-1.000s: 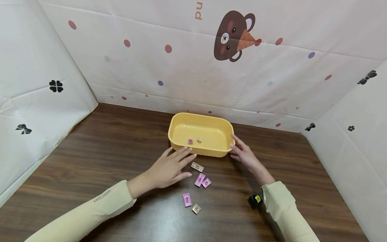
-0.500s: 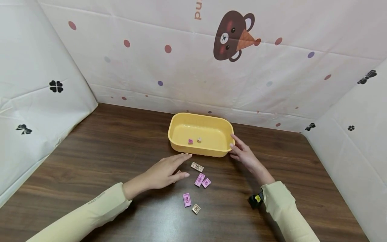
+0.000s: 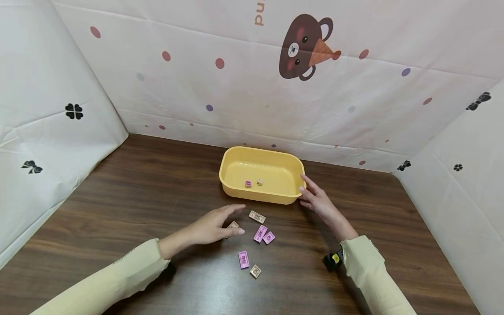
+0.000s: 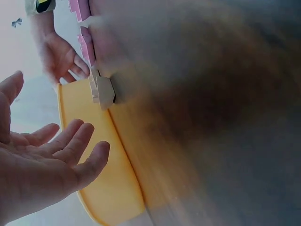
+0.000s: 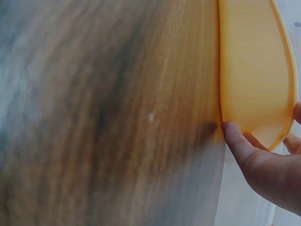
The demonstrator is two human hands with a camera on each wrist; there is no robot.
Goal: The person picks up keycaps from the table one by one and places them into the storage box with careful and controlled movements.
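My left hand [image 3: 210, 225] hovers over the table with fingers apart, holding nothing. Partly hidden behind its fingers lies a small beige block [image 3: 235, 225]. Just right of the fingertips is a beige printed block [image 3: 257, 216], with two pink blocks, one oblong [image 3: 260, 233] and one squarish [image 3: 269, 237], side by side below it. My right hand [image 3: 320, 205] touches the right end of a yellow plastic bin [image 3: 256, 195]; in the right wrist view its extended fingers rest against the wall and rim. Inside the bin sit a small pink block [image 3: 248, 184] and a pale one [image 3: 260, 182].
Nearer on the dark wooden table [image 3: 157, 188] lie another pink block [image 3: 243, 260] and a square beige block [image 3: 255, 271]. A patterned cloth wall [image 3: 244, 96] stands close behind the bin, with white cloth sides left and right.
My left hand has drawn back from the bin's front wall toward the near left, uncovering part of a beige block. The right hand stays against the bin, and the blocks have not moved.
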